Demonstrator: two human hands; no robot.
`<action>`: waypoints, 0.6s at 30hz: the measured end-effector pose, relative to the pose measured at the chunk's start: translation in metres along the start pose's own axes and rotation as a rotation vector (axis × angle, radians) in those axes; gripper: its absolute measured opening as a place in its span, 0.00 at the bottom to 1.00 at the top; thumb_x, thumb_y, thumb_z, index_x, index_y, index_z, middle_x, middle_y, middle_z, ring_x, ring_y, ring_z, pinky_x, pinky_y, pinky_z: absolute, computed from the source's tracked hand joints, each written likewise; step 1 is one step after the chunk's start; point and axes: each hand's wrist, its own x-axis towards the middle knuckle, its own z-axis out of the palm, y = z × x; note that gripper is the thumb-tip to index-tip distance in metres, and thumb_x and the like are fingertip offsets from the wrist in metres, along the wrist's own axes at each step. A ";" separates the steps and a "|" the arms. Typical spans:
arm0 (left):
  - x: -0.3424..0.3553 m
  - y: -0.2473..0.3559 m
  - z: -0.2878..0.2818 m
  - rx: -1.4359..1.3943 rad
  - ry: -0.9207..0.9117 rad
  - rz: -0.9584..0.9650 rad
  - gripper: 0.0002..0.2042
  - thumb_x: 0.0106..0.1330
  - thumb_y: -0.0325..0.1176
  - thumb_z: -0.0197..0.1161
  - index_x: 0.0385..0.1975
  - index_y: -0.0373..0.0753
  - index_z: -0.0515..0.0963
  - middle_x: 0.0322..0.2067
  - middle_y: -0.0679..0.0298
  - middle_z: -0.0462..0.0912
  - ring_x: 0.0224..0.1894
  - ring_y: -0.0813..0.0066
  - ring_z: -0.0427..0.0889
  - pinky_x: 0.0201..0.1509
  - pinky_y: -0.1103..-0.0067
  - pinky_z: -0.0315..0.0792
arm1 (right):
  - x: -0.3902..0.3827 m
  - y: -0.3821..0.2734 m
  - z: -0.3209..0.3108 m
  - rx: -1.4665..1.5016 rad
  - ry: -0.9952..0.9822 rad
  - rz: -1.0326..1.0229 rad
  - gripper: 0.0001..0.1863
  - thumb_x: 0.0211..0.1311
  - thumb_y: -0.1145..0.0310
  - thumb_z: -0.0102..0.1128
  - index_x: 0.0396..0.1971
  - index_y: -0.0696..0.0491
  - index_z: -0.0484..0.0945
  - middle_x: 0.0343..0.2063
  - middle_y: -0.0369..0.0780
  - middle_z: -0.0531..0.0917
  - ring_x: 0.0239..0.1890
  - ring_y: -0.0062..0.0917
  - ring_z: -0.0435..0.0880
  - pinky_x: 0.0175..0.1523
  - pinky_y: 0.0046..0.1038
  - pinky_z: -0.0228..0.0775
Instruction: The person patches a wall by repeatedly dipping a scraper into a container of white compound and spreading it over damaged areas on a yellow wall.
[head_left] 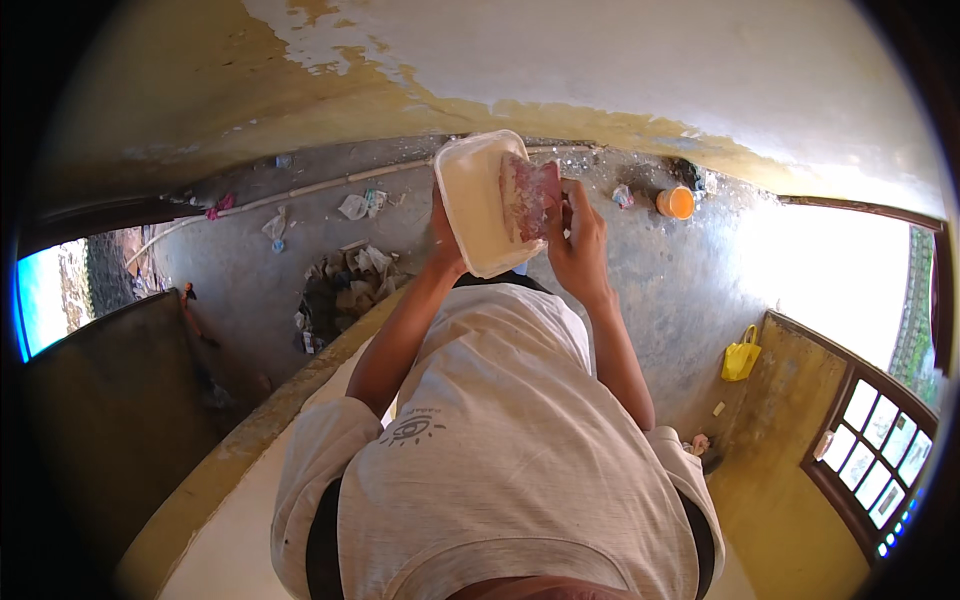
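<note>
My left hand (444,236) grips the left side of a white rectangular plastic tub (446,190), its fingers mostly hidden behind it. The tub is tilted so its inside shows, coated with cream-coloured paste. In my right hand (580,240) is a flat reddish scraper (536,197), pinched between thumb and fingers. Whitish paste is smeared over the scraper's face. Its left edge lies over the inside of the tub; whether it touches the paste I cannot tell. Both hands are held out in front of my chest, above the floor.
Ahead rises a wall (560,60) with peeling paint. A long pole (330,182) lies along its foot. An orange bucket (676,203) stands right, near a yellow bag (741,355). A rubbish heap (350,285) sits left, beside a low wall (240,440). Litter dots the floor.
</note>
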 end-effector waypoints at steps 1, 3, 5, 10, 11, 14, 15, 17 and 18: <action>0.003 -0.006 0.011 0.019 0.037 0.003 0.38 0.74 0.67 0.38 0.74 0.47 0.63 0.69 0.58 0.70 0.70 0.54 0.70 0.73 0.50 0.65 | -0.003 0.004 -0.005 0.035 0.023 0.027 0.08 0.73 0.76 0.53 0.48 0.58 0.71 0.23 0.44 0.78 0.22 0.24 0.74 0.31 0.28 0.68; 0.006 -0.015 0.016 0.147 0.083 0.044 0.37 0.74 0.65 0.38 0.74 0.46 0.62 0.70 0.57 0.68 0.71 0.54 0.69 0.73 0.50 0.65 | -0.008 0.013 -0.015 0.107 0.063 0.074 0.07 0.75 0.75 0.51 0.49 0.58 0.71 0.25 0.43 0.80 0.24 0.21 0.73 0.31 0.26 0.67; 0.007 -0.020 0.014 0.266 0.081 0.098 0.36 0.75 0.62 0.37 0.75 0.45 0.60 0.72 0.56 0.66 0.72 0.52 0.67 0.73 0.51 0.65 | -0.011 0.017 -0.023 0.240 0.122 0.063 0.07 0.78 0.76 0.47 0.50 0.58 0.71 0.31 0.37 0.78 0.30 0.15 0.72 0.35 0.22 0.67; 0.009 -0.035 0.037 0.115 -0.025 0.098 0.34 0.76 0.60 0.36 0.75 0.44 0.59 0.72 0.56 0.64 0.73 0.53 0.66 0.73 0.50 0.66 | -0.010 0.012 -0.027 0.622 0.261 0.199 0.17 0.79 0.74 0.47 0.64 0.57 0.64 0.39 0.35 0.81 0.31 0.08 0.71 0.35 0.14 0.65; 0.010 -0.037 0.042 0.119 -0.035 0.101 0.34 0.77 0.60 0.36 0.75 0.44 0.59 0.72 0.56 0.64 0.73 0.53 0.66 0.73 0.50 0.66 | -0.007 0.005 -0.025 0.624 0.296 0.194 0.22 0.79 0.74 0.48 0.68 0.55 0.59 0.39 0.36 0.83 0.29 0.07 0.69 0.33 0.13 0.63; 0.012 -0.040 0.060 0.129 -0.067 0.131 0.34 0.77 0.60 0.35 0.75 0.44 0.59 0.72 0.56 0.64 0.73 0.52 0.65 0.73 0.50 0.66 | -0.002 -0.004 -0.031 0.477 0.205 0.093 0.22 0.78 0.76 0.47 0.68 0.55 0.62 0.36 0.35 0.82 0.28 0.07 0.67 0.32 0.12 0.60; 0.013 -0.040 0.068 0.169 -0.045 0.160 0.35 0.77 0.60 0.35 0.75 0.44 0.59 0.72 0.56 0.64 0.73 0.51 0.65 0.73 0.49 0.66 | 0.000 -0.002 -0.033 0.425 0.172 0.095 0.21 0.77 0.77 0.48 0.67 0.56 0.64 0.35 0.35 0.82 0.28 0.08 0.67 0.33 0.13 0.60; 0.012 -0.038 0.079 0.192 -0.019 0.195 0.36 0.76 0.62 0.34 0.75 0.45 0.60 0.72 0.55 0.65 0.73 0.50 0.65 0.72 0.48 0.66 | 0.002 0.010 -0.037 0.320 0.107 0.100 0.19 0.75 0.79 0.49 0.64 0.57 0.70 0.33 0.34 0.81 0.27 0.10 0.67 0.33 0.13 0.61; 0.011 -0.036 0.082 0.177 -0.016 0.204 0.36 0.75 0.64 0.34 0.75 0.46 0.60 0.71 0.55 0.66 0.73 0.49 0.66 0.71 0.47 0.67 | 0.004 0.018 -0.040 0.245 0.054 0.026 0.19 0.73 0.78 0.51 0.62 0.57 0.72 0.32 0.37 0.82 0.26 0.14 0.69 0.33 0.17 0.63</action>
